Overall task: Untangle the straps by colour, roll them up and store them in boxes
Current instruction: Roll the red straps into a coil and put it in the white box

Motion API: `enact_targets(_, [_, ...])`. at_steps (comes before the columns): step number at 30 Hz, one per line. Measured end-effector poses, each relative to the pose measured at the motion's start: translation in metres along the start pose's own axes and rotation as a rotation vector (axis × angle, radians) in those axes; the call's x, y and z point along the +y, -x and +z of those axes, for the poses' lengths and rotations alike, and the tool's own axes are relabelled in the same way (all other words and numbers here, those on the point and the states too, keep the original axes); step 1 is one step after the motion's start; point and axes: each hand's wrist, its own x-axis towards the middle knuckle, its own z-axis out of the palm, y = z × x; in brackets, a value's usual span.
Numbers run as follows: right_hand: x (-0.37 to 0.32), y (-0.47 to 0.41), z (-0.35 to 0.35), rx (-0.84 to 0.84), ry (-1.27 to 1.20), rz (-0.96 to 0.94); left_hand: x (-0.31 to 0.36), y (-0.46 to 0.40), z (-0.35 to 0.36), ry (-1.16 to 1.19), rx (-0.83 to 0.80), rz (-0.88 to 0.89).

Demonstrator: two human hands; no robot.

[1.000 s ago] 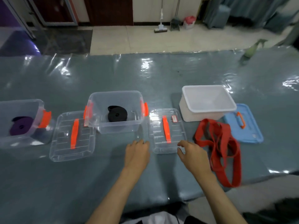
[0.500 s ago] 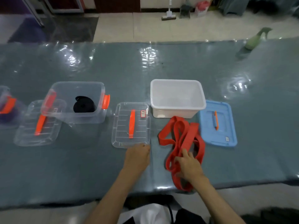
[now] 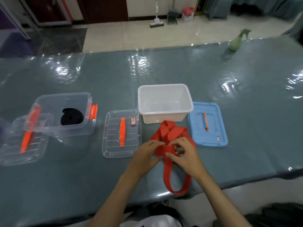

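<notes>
A red strap (image 3: 170, 133) lies in loose loops on the table just in front of an empty white box (image 3: 164, 104). My left hand (image 3: 146, 155) and my right hand (image 3: 183, 154) both pinch a folded part of it near the table's front edge. One long loop of the strap hangs toward me between my wrists. A clear box (image 3: 62, 115) to the left holds a rolled black strap (image 3: 72, 116).
A clear lid with an orange handle (image 3: 122, 133) lies left of my hands. A blue lid (image 3: 208, 123) sits right of the white box. Another clear lid (image 3: 24, 141) lies at far left under the clear box's edge. A green spray bottle (image 3: 237, 40) stands at the back right.
The view has shifted right, so the boxes sit further left. My right hand reached the red strap, then my left hand joined it; both now hold a fold of the strap.
</notes>
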Motion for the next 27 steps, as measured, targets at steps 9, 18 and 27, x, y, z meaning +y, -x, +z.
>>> enact_targets(9, [-0.063,-0.036,-0.015,0.146,-0.291,0.079,0.028,-0.053,-0.047,0.197,0.387,0.058])
enact_targets(18, [-0.086,-0.056,-0.022,0.323,-0.433,0.086,0.047,-0.071,-0.044,0.237,0.307,0.249])
enact_targets(27, [-0.082,-0.079,-0.067,0.174,-0.573,0.188,0.064,-0.104,-0.036,0.211,0.303,0.212])
